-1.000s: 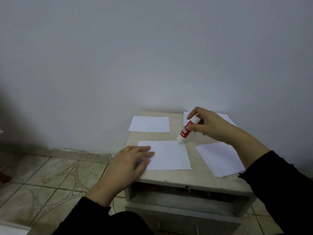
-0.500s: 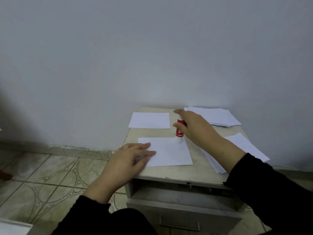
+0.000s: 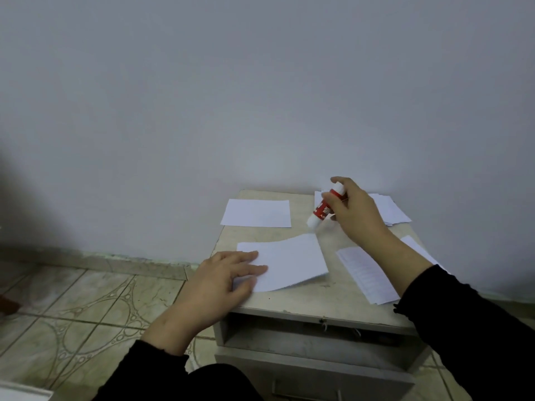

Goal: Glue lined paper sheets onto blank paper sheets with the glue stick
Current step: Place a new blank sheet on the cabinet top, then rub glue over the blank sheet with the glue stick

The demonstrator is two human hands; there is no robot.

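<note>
A blank white sheet [image 3: 292, 261] lies in the middle of a small beige cabinet top [image 3: 307, 302]; its right side curls up off the surface. My left hand [image 3: 223, 280] presses flat on the sheet's left end, fingers spread. My right hand [image 3: 351, 211] holds a red and white glue stick [image 3: 322, 211] tilted, its white tip pointing down just above the sheet's far right corner. A lined sheet [image 3: 366, 274] lies to the right, partly under my right forearm.
Another white sheet [image 3: 257, 213] lies at the back left of the top. A stack of sheets [image 3: 389, 209] sits at the back right by the wall. The cabinet's open drawer slot [image 3: 304, 340] faces me. Patterned floor tiles [image 3: 86, 311] spread to the left.
My right hand has lifted the glue stick off the sheet and back toward the far right. The sheet's right side has risen and curled. My left hand stays put.
</note>
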